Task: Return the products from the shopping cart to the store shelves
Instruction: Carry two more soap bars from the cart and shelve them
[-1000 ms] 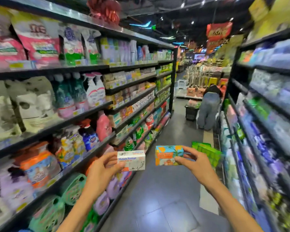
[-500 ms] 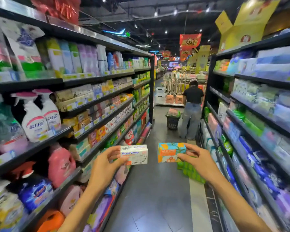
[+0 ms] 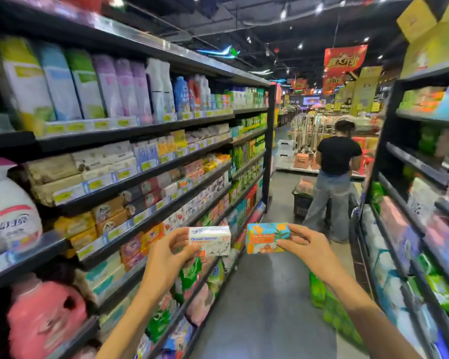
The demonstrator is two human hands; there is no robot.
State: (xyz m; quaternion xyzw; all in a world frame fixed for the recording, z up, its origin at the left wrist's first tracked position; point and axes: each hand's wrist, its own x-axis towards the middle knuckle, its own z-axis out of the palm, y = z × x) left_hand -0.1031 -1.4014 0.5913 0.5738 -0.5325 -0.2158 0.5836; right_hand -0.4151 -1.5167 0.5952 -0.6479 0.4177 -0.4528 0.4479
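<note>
The left hand [image 3: 166,252] has a holding grip on a white soap box [image 3: 209,241], thumb on the near face and fingers curled behind its left end. The right hand [image 3: 309,251] has the same sort of grip on an orange-and-blue soap box [image 3: 267,238], pinching its right end between thumb and fingertips. Both boxes are held by their outer ends with the printed faces turned toward the camera, probably so the labels can be read and matched against the stock; the grips leave most of each face uncovered.

The two boxes hang side by side in mid-air, near each other but apart, above the aisle floor [image 3: 265,301]. Both forearms reach forward from the near edge of the view, wrists fairly level, elbows out of sight.

Outward from the hands, the left shelves [image 3: 151,174] carry rows of small boxed soaps at the middle levels, to the left of and beyond the white box, which looks like the likely home for these products. Bottles and refill pouches fill the levels above and the near left. A green basket [image 3: 319,288] sits low on the floor to the right, partly hidden by the right forearm; whether this is the cart I cannot tell. Far down the aisle another person [image 3: 337,177] stands with their back turned, beside the right shelves [image 3: 410,156].
</note>
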